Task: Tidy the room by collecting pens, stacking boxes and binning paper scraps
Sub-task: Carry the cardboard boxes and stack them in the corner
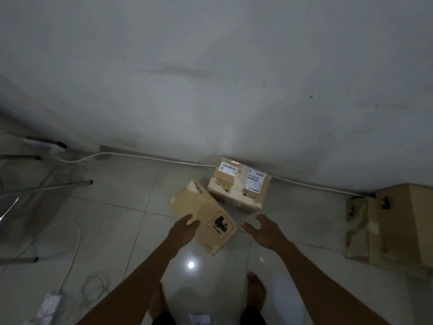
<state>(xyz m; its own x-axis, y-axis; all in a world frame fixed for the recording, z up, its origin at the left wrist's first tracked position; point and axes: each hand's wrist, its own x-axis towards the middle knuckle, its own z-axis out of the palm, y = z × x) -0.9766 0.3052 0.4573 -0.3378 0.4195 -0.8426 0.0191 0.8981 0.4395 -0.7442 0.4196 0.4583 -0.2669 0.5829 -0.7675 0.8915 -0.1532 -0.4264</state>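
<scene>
My left hand (185,225) is open, with the fingers loose over the near left edge of the flat box (202,216). I cannot tell if they touch the cardboard. My right hand (264,231) is open too, fingers spread and a little bent, just beside the right corner of this box and apart from it.

The flat box lies on the tiled floor (117,207), turned diagonally, with a printed warning label near my hands. Its far edge comes very near to the taped box (239,184), which stands against the wall (210,90).

At the right, well apart, a big cardboard box (393,226) also stands at the wall, with free floor between it and my right hand.

At the left there are metal legs (58,185), a loose white cable (70,242) and a power strip (50,303).

Between my feet (256,289), at the bottom edge, lies a white paper scrap (199,319).
</scene>
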